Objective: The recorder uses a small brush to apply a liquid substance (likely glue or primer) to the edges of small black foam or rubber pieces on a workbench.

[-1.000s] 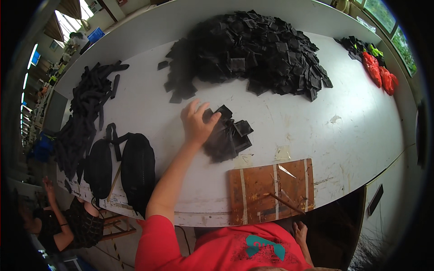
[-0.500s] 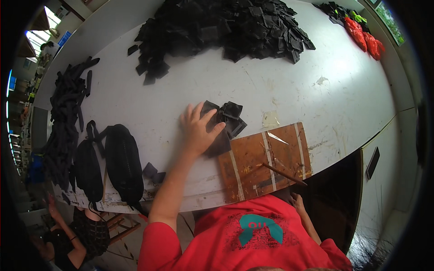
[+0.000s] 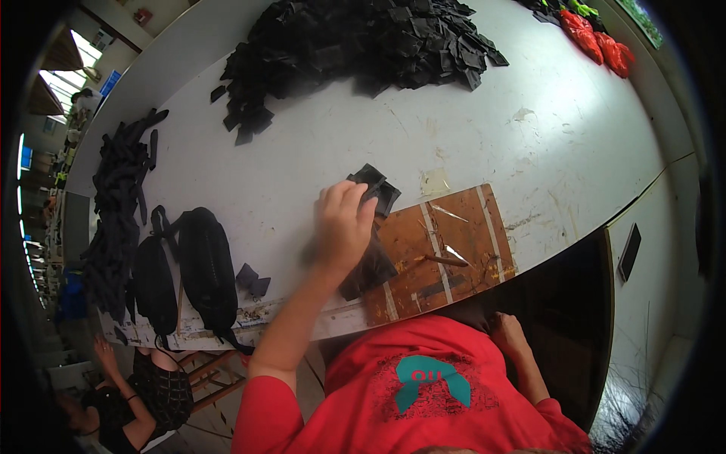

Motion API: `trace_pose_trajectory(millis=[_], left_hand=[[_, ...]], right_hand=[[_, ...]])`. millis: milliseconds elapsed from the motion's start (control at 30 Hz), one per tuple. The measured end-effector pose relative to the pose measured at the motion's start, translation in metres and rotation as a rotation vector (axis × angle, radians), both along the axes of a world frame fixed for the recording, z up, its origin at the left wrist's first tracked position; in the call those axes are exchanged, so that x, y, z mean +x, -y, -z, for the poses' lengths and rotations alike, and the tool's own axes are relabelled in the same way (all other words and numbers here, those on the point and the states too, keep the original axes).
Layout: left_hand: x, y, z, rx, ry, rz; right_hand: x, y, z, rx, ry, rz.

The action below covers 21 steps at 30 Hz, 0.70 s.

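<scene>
My left hand (image 3: 344, 223) reaches over the middle of the table, its fingers curled onto a small cluster of black squares (image 3: 380, 193). Darker pieces (image 3: 367, 272) lie beneath and below that hand, partly over a scuffed wooden board (image 3: 476, 234) with pale strips. A wooden stick (image 3: 446, 259) rests on the board. My right hand (image 3: 503, 331) hangs beside my red shirt beyond the table's front edge, fingers loosely bent with nothing visible in them.
A large heap of black squares (image 3: 355, 45) covers the table's (image 3: 560, 136) back. Black strips (image 3: 117, 212), two black pouches (image 3: 204, 272) and loose squares (image 3: 253, 281) lie left. Red bags (image 3: 586, 38) sit back right. Another person (image 3: 159, 386) is at lower left, hand (image 3: 104, 348) raised.
My left hand has come down toward the board with the small cluster, and its fingers have curled more. The view has shifted, so the back heap sits higher in the picture.
</scene>
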State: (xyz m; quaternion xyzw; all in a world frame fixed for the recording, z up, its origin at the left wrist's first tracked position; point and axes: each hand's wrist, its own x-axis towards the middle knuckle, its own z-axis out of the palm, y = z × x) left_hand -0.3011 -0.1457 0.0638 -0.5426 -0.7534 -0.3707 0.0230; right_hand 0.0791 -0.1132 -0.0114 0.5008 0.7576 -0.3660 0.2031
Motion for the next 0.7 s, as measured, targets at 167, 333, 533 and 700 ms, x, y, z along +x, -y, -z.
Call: trace_pose_trajectory(millis=[167, 333, 533, 700], left_hand=[[-0.022, -0.051, 0.032, -0.326, -0.106, -0.034], [-0.025, -0.042, 0.024, -0.089, -0.041, -0.091], [0.039, 0.029, -0.038, 0.197, 1.013, -0.106], [0.098, 0.074, -0.052, -0.005, 1.533, 0.006]], right_hand=[[-0.027, -0.005, -0.076, 0.22, -0.1, -0.249], [-0.064, -0.001, -0.117, 0.205, -0.424, -0.222], [-0.124, 0.001, -0.118, 0.009, -0.989, -0.014], [-0.162, 0.009, -0.121, -0.557, -1.24, 0.554]])
